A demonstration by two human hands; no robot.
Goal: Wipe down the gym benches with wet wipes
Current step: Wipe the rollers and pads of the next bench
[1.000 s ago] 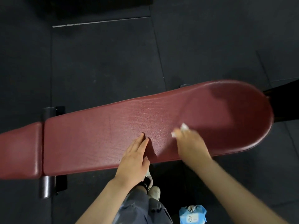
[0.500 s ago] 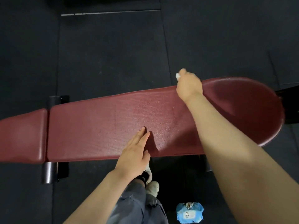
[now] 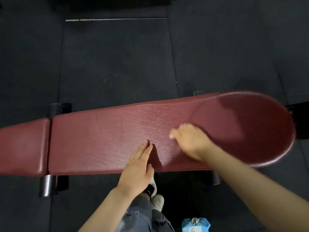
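- right hand (image 3: 190,143), just right of frame center, is blurry but the fingers look curled over a wadded wet wipe (image 3: 171,135). Only a small white bit pokes out at the fingertips, pressed onto the pad.
- left hand (image 3: 138,166), lower center, lies flat with straight fingers on the near edge of the bench pad (image 3: 100,141), holding nothing, looks like it's just bracing.
- my guess is the wipe is light, floppy and damp, so it'll bunch up and slide out if pinched at a corner. Better to keep it balled under the fingers with the palm pushing down.
- bench runs across the middle of the frame, red textured vinyl, padded so it gives a little, probably slick once wet. A separate seat pad (image 3: 21,146) sits at the left edge.
- blue wipes pack (image 3: 195,224) is on the floor at the bottom edge, next to a shoe (image 3: 157,200).
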